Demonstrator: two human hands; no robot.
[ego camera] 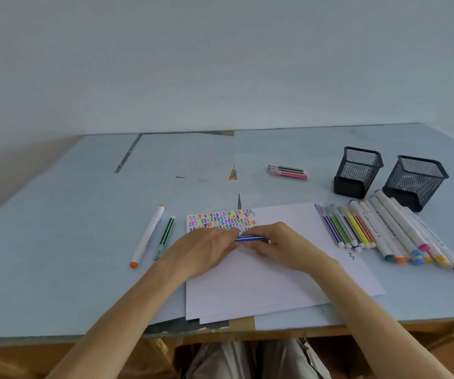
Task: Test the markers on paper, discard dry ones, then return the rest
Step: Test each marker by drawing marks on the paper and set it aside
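A blue-and-white striped marker (250, 238) lies level between my two hands over the white paper (275, 277). My left hand (206, 248) grips its left end and my right hand (283, 246) grips its right end. Rows of coloured zigzag test marks (221, 220) fill the paper's top left corner. A row of several thin and thick markers (384, 233) lies right of the paper. An orange-capped white marker (148, 236) and a green striped marker (165, 236) lie left of it. Whether the blue marker's cap is on is hidden by my fingers.
Two black mesh pen holders (357, 170) (414, 181) stand at the back right. A pink marker and a dark one (287, 172) lie together beyond the paper. The light blue table (56, 242) ends at a front edge near my lap.
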